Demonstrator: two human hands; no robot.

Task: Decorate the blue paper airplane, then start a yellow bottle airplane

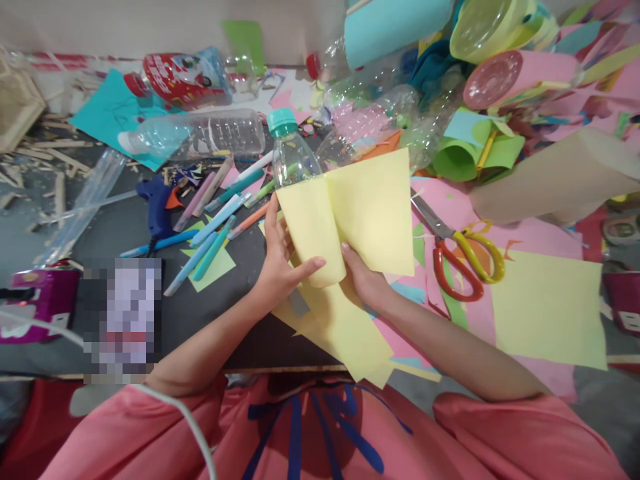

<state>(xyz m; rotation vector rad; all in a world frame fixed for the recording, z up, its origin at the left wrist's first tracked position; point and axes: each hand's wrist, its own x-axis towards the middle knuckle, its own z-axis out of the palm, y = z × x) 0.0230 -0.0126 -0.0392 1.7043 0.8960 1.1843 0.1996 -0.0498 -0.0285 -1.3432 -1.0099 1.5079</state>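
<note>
Left hand [280, 263] grips bottle [295, 157]; right hand [366, 280] pinches yellow paper [375, 213] around it; scissors [453, 250] right of bottle.

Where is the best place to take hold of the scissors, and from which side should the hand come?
Best grip the scissors by the red handle and yellow handle, coming from the person's near side. They lie with open loops towards the person and blades pointing away to the left.
</note>
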